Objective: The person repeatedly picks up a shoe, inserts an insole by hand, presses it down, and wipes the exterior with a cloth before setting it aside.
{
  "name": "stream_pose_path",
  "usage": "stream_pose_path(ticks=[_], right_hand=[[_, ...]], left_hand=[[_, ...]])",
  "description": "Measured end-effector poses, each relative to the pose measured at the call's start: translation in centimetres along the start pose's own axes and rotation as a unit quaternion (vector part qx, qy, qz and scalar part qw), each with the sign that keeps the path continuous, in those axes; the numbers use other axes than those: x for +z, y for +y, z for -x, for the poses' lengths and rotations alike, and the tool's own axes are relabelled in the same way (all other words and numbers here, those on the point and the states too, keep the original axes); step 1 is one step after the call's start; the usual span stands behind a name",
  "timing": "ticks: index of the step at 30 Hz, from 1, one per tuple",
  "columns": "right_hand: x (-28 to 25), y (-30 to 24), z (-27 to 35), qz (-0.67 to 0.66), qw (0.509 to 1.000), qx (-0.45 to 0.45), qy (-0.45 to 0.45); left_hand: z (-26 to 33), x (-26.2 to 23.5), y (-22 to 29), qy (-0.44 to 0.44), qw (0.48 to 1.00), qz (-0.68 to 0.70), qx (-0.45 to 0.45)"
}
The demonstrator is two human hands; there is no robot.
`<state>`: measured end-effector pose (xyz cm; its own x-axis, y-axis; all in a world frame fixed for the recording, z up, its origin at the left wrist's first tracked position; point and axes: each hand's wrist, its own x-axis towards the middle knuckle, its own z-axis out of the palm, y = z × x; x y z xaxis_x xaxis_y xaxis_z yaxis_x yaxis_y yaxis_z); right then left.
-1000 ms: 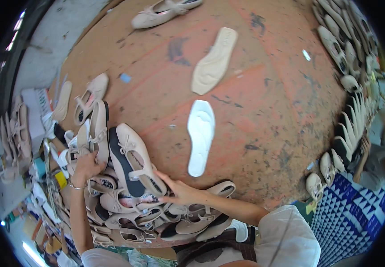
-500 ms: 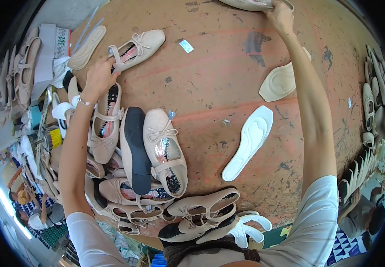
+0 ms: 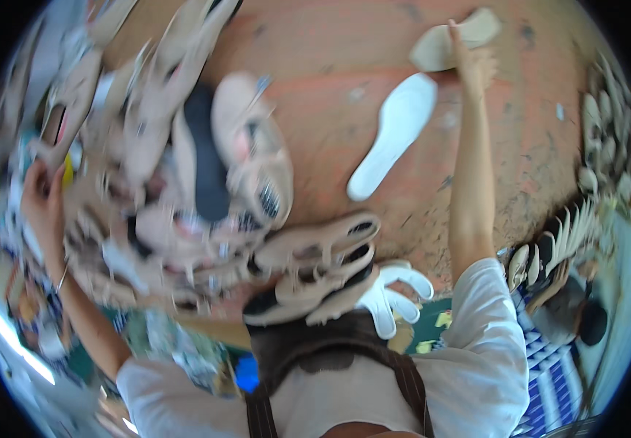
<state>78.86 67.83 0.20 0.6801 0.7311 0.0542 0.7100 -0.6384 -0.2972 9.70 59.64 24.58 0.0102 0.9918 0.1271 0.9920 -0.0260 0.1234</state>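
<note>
At the left, my left hand [image 3: 43,193] is closed at the end of a beige strapped shoe [image 3: 78,102], which tilts up and away from the fingers. On the far right of the table, my right hand [image 3: 478,67] closes on a beige insole [image 3: 436,50], one finger lying across it; motion blur softens both hands. Nearer to me lies a white insole [image 3: 395,135], flat on the table. Left of it stand a beige shoe [image 3: 275,171] and another turned to show its black sole [image 3: 204,157].
More beige shoes [image 3: 315,248] are heaped along the near edge, beside white insole pieces [image 3: 399,292]. The brown table [image 3: 330,109] is stained. Shoes [image 3: 600,139] and a row of pale soles [image 3: 567,233] line the right, where another person [image 3: 560,314] sits.
My view has tipped, so the table sits higher. My left hand has moved left and nearer with a shoe. My right hand has left the far shoe and come back to the beige insole.
</note>
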Motion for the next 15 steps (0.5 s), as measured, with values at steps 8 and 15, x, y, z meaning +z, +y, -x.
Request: stream_pose_path(ticks=[8, 15], right_hand=[[-7.8, -1.2, 3.6, -0.66, 0.696, 0.047, -0.279], [-22.5, 3.7, 29.6, -0.799, 0.371, 0.218, -0.421]], left_hand=[[27.4, -3.3, 2.1, -0.044, 0.988, -0.074, -0.13], [46.0, 1.1, 6.3, -0.045, 0.966, 0.133, -0.219]])
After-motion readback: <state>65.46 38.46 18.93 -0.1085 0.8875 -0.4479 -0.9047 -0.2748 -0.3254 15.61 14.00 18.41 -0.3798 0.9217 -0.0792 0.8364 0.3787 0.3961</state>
